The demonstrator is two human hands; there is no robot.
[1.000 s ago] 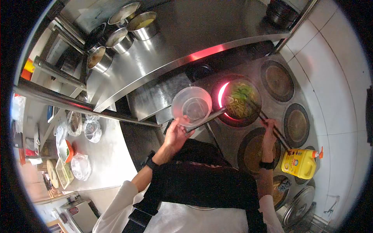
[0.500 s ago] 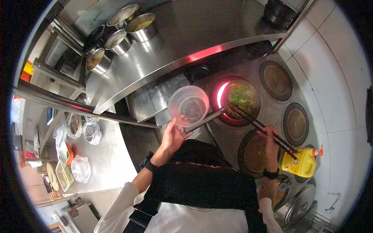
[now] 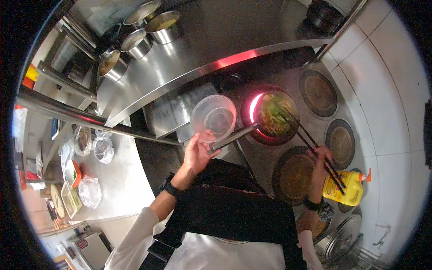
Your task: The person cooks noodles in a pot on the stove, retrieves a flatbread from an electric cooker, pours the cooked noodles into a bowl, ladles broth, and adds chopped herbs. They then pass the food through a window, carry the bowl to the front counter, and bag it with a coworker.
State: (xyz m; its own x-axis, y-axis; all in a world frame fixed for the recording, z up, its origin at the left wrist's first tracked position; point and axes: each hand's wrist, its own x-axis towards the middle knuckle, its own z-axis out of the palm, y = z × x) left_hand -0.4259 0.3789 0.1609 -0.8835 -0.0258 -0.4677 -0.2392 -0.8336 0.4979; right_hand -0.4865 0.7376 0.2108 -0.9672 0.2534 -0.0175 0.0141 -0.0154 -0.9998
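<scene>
My left hand [image 3: 198, 155] grips the rim of a clear round plastic bowl [image 3: 213, 114], with nothing visible inside it. The handle [image 3: 236, 136] of a pan runs just past my left fingers; whether they touch it I cannot tell. The pan sits on a glowing burner and holds noodles with green leaves [image 3: 276, 114]. My right hand [image 3: 320, 162] is closed around a pair of long dark chopsticks [image 3: 306, 137], whose tips are in the food.
A yellow jug [image 3: 344, 188] with a red spout stands right of my right hand. Round burner plates [image 3: 294, 175] cover the stove. Steel pots [image 3: 164, 28] stand on the steel shelf [image 3: 216, 36] above. Plastic-wrapped bowls [image 3: 103, 148] sit on the left counter.
The chopsticks have shifted across the pan, away from its handle side, and the noodles now show among the leaves. My left hand still holds the bowl in nearly the same place.
</scene>
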